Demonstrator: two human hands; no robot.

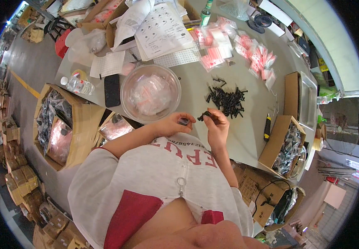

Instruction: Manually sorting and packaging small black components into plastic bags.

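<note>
Close in front of my body, my left hand (176, 124) is closed around a small dark object (183, 121) with a shiny rim, mostly hidden by the fingers. Just right of it, my right hand (217, 126) pinches black screws (204, 115) between thumb and fingertips; how many I cannot tell. The two hands are near each other but apart. Beyond my right hand lies a loose pile of black screws (228, 101) on the grey table (196, 87). A clear round bowl (126, 103) filled with small red-and-clear plastic bags stands beyond my left hand.
A black phone (112, 91) and a water bottle (78, 85) lie left of the bowl. Red-and-white bags (256, 56) and papers (163, 31) cover the back. A yellow-black cutter (267, 127) lies right, near a carton of black parts (287, 145). Another open carton (78, 128) stands left.
</note>
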